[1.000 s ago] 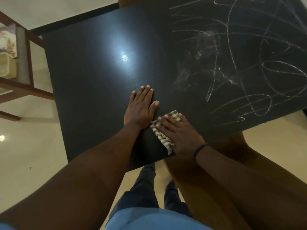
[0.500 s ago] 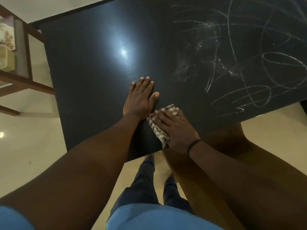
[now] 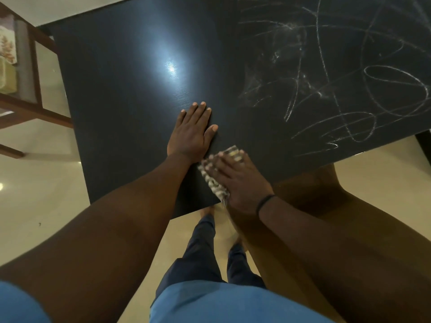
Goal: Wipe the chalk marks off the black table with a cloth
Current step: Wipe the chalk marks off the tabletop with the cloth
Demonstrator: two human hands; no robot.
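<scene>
The black table (image 3: 121, 94) fills the upper part of the view. White chalk marks (image 3: 331, 85) cover its right half, partly smeared near the middle; the left half is bare and glossy. My left hand (image 3: 192, 134) lies flat on the table with straight fingers. Just right of it, near the table's front edge, my right hand (image 3: 240, 180) presses a striped cloth (image 3: 213, 181) onto the surface with its fingers spread over it. Most of the cloth is hidden under that hand.
A wooden chair frame (image 3: 35, 106) stands at the left, beside the table's left edge. Beige floor (image 3: 42, 194) surrounds the table. My legs in dark trousers (image 3: 203, 248) stand just in front of the table's front edge.
My right hand has slid the cloth a little left and toward me along the front edge. My left hand stays flat in the same spot.
</scene>
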